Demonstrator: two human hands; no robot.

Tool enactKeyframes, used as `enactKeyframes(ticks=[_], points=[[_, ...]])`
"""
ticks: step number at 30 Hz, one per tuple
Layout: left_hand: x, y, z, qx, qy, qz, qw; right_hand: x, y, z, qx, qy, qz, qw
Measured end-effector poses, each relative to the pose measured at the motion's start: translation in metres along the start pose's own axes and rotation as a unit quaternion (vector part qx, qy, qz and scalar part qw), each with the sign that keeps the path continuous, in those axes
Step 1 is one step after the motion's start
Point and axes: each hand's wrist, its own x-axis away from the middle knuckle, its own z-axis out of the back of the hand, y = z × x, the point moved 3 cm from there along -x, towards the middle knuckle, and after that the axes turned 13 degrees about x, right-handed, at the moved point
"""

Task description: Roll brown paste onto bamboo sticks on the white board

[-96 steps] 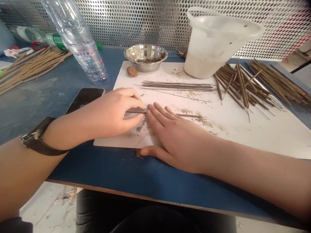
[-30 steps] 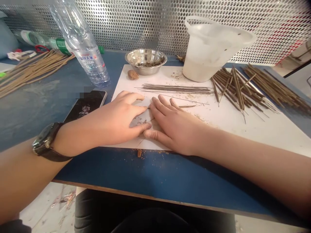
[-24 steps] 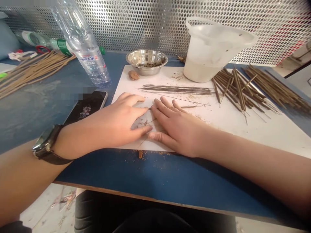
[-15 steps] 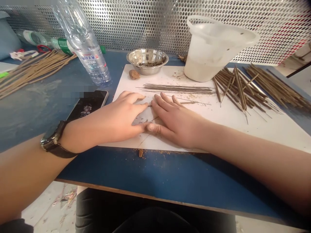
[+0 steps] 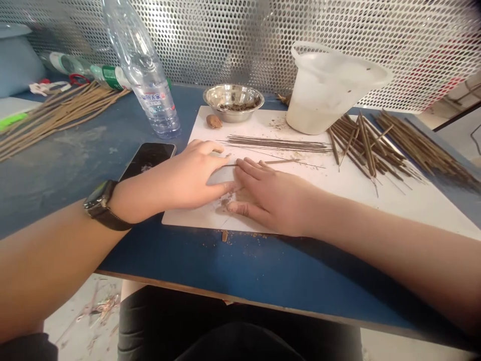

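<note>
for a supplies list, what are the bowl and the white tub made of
The bowl looks like polished stainless steel, going by its bright, mirror-like shine. The tub looks like cloudy, translucent plastic, as light passes through its thin wall, though the exact plastic can't be told.

You have two hands in view, your left hand [image 5: 191, 175] and your right hand [image 5: 270, 200], with one watch [image 5: 98, 198] and one phone [image 5: 147, 158] nearby. There are two bottles, a clear bottle [image 5: 150, 90] and a green-labelled bottle [image 5: 108, 77], plus one bowl [image 5: 233, 103], one bucket [image 5: 323, 95], one brown lump [image 5: 214, 121] and one white board [image 5: 413, 205]. You also have one loose stick [image 5: 281, 161] and four stick groups [image 5: 278, 144], too many to count singly.
</note>
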Motion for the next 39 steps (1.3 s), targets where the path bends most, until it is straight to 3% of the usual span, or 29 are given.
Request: enactKeyframes(ticks=[4,13,23,32,39], points=[[0.0,0.001,0.0,-0.002,-0.001,0.01,1.0,-0.008,0.004,-0.001,0.002,0.004,0.01,1.0],[0.002,0.001,0.003,0.012,0.003,0.013,1.0,0.019,-0.016,0.009,0.015,-0.021,0.019,1.0],[-0.001,0.001,0.012,-0.001,0.036,0.009,0.999,-0.015,-0.007,-0.003,-0.017,-0.022,0.023,0.999],[-0.001,-0.002,0.014,-0.021,0.055,0.017,0.998,0.027,-0.034,0.001,0.017,0.005,0.026,1.0],[-0.001,0.0,0.015,-0.011,0.051,0.027,0.998,-0.006,-0.021,-0.007,-0.012,-0.003,0.0,1.0]])
